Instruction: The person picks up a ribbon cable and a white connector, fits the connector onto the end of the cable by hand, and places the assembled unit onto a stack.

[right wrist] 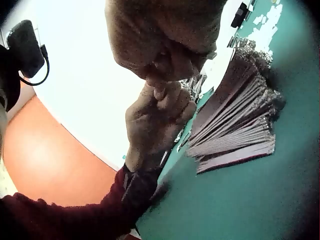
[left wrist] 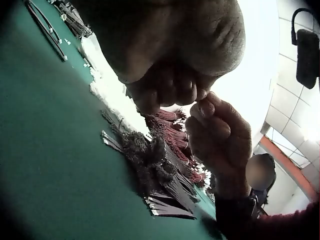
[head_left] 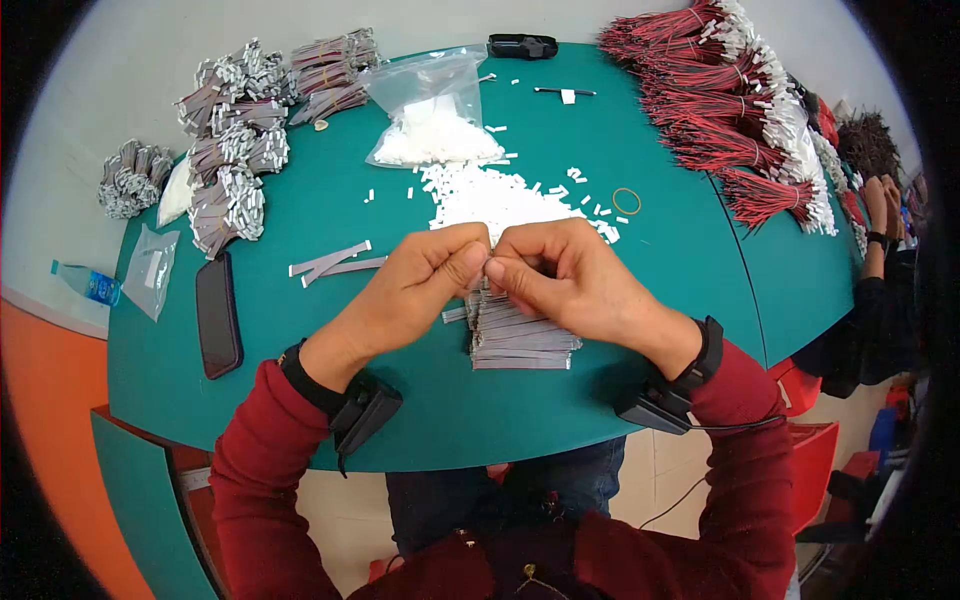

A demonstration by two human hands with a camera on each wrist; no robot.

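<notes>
Over the middle of the green table, the left hand (head_left: 400,295) and right hand (head_left: 590,290) meet, thumbs and curled fingertips pinching right against each other. Whatever small piece they pinch is hidden by the fingers; I cannot tell its kind. Beneath them lies a stack of flat grey ribbon cables (head_left: 525,342) with pale ends, fanned out in the right wrist view (right wrist: 235,120). Just beyond the hands spreads a heap of small white connector housings (head_left: 480,195). In the left wrist view the right hand (left wrist: 220,140) faces the left hand (left wrist: 175,45), fingertips together.
Loose ribbon cables (head_left: 335,262) and a phone (head_left: 219,315) lie at left. Behind stands a clear bag (head_left: 430,120) of white housings. Bundled grey cables (head_left: 235,150) are at back left, red-black wire bundles (head_left: 710,100) at back right. Another person's arm (head_left: 875,240) shows far right.
</notes>
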